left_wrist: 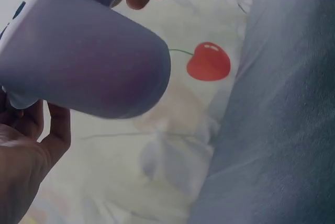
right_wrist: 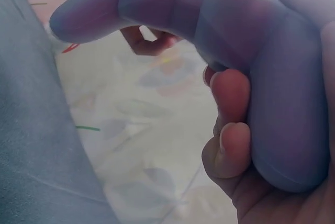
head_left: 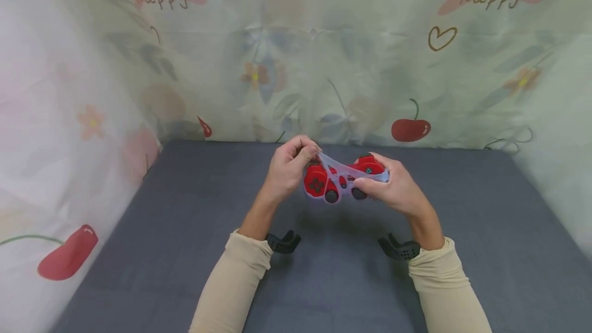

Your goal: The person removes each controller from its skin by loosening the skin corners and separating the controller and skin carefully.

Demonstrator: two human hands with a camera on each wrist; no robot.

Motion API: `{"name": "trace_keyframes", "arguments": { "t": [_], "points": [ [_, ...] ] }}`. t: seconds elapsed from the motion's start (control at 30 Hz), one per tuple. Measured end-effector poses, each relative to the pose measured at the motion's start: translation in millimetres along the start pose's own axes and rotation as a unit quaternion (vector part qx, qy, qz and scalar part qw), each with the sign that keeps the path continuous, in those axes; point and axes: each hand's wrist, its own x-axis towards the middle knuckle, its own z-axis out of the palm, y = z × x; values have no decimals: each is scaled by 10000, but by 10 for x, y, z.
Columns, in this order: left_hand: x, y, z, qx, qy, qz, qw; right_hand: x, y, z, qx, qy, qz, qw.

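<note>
A red game controller (head_left: 316,185) is held up over the table, partly wrapped in a translucent bluish-purple silicone cover (head_left: 334,162). With thumb and curled fingers my left hand (head_left: 291,165) pinches the cover's upper left edge and stretches it away from the controller's face. My right hand (head_left: 398,185) grips the controller's right side, its thumb over the front and fingers curled behind the covered handle (right_wrist: 290,130). In the left wrist view, the other covered handle (left_wrist: 104,62) points down, with the purple cover around it. The controller's direction pad and left thumbstick show in the head view.
A dark grey cloth (head_left: 342,281) covers the table under both forearms. Behind and at the sides hangs a pale curtain (head_left: 314,66) printed with cherries, flowers and "happy". A black camera mount sits on each wrist, the left one (head_left: 284,243) close over the cloth.
</note>
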Motion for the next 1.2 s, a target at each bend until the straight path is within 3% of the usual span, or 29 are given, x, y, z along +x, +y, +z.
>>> {"name": "trace_keyframes", "arguments": {
  "t": [0.3, 0.6, 0.8, 1.03, 1.2],
  "points": [
    [-20, 43, -7, 703, -108, 105, 9974, -37, -36, -43, -13, 0, -192, 9998],
    [-27, 27, -42, 1617, -208, 229, 9864, -69, -40, -120, -159, 196, -34, 9997],
    [-54, 91, -38, 1622, -306, 214, 9860, -54, -43, -107, -57, 204, -122, 9997],
    [-60, 121, -29, 1467, -368, 404, 9877, -64, -61, -78, -185, 551, -131, 9982],
    [-66, 130, -30, 1569, -384, 358, 9862, -71, -69, -73, -145, 783, -135, 9967]
  ]
}}
